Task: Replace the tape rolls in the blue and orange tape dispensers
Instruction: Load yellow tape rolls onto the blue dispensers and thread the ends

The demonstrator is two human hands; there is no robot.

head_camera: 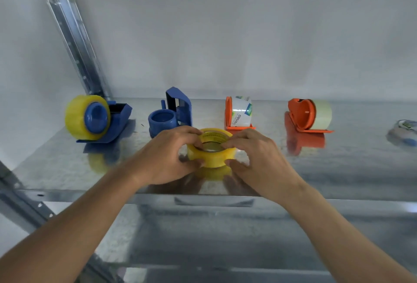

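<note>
A yellow tape roll point(212, 157) lies flat near the shelf's front, held from both sides: my left hand point(168, 158) grips its left rim, my right hand point(252, 158) its right rim, fingertips in the core. Right behind it stands a blue dispenser point(171, 115) with an empty hub. Farther left a second blue dispenser point(112, 122) carries a yellow roll point(77, 116). An orange dispenser point(231, 113) holds a white printed roll point(242, 111). Another orange dispenser point(301, 113) at the right holds a pale roll point(322, 113).
Everything rests on a shiny metal shelf point(338, 170) against a white wall. A slanted metal upright point(74, 34) rises at the back left. A blurred tape item point(404, 131) lies at the far right. The shelf's front lip point(203, 199) runs below my wrists.
</note>
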